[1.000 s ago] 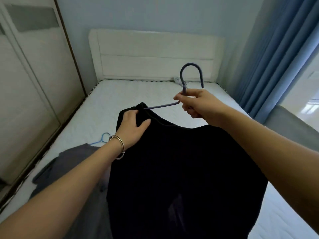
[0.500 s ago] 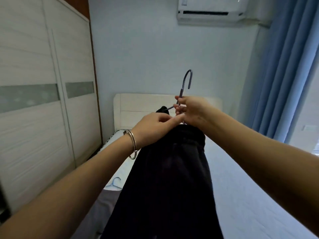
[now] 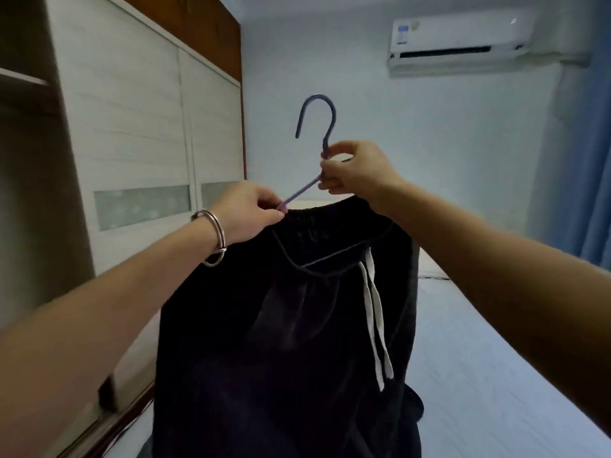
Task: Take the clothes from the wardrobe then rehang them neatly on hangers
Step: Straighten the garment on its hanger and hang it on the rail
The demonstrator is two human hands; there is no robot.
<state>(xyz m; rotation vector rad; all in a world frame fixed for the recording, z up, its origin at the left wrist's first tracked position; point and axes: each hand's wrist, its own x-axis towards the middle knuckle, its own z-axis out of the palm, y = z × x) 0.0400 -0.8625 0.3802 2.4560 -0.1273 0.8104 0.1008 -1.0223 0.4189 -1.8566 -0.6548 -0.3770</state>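
A black garment point(image 3: 287, 325) with two white drawstrings hangs from a blue-purple hanger point(image 3: 319, 127), held up in front of me. My right hand point(image 3: 353, 168) grips the hanger at the base of its hook. My left hand point(image 3: 249, 209), a metal bangle on its wrist, pinches the garment's waistband where the hanger's left arm enters it. The rest of the hanger is hidden inside the cloth. The wardrobe point(image 3: 139, 133) stands to the left, with an open section at the far left edge.
White sliding wardrobe doors with frosted strips fill the left side. The white mattress point(image 3: 463, 375) lies below and to the right. An air conditioner point(image 3: 459, 38) hangs high on the far wall, and blue curtains point(image 3: 591, 160) hang at the right.
The view has swung up and left toward the wardrobe. The hanger with the black garment has been lifted off the bed and turned to face me; my left hand slid to the waistband's left end.
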